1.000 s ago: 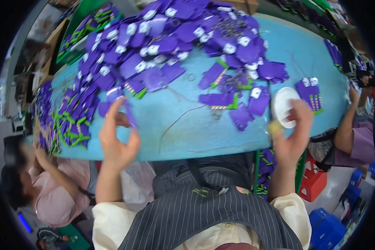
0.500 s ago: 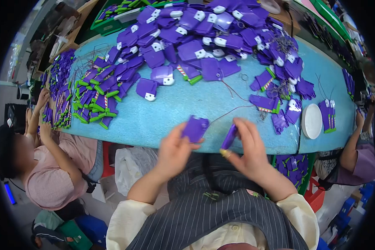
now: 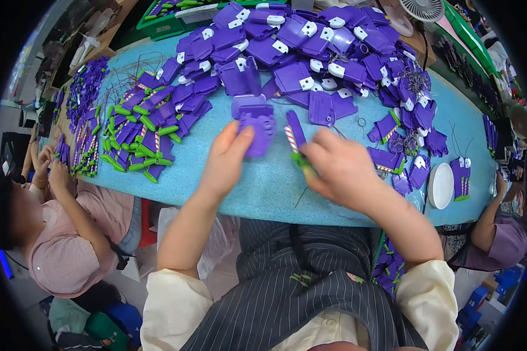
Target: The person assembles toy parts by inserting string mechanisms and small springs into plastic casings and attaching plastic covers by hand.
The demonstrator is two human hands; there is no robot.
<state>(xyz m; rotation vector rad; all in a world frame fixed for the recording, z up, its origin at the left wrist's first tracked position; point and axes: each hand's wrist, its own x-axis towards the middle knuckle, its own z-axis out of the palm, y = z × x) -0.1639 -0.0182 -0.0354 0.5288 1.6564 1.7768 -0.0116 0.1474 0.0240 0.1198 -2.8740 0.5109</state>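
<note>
Over the middle of the table, my left hand (image 3: 225,161) pinches a flat purple plastic part (image 3: 257,136), blurred by motion, between thumb and fingers. To its right, my right hand (image 3: 342,169) is closed on the green end of a purple plastic piece (image 3: 295,128) that has a red-and-white striped strip along its side. The two held pieces are apart. Just beyond them lie purple housings, one of them a purple plate (image 3: 321,109) lying flat. A thin dark wire (image 3: 301,198) shows below my right hand.
A large heap of purple parts with white tips (image 3: 295,29) covers the far side. Green-ended striped pieces (image 3: 140,140) are piled at left. A white oval dish (image 3: 440,186) and metal rings (image 3: 413,82) are at right. Co-workers sit on both sides, one in a pink top (image 3: 64,257).
Both hands have moved forward over the table, away from its near edge. The piece in my right hand now shows its striped strip and green end. The head view has shifted slightly.
</note>
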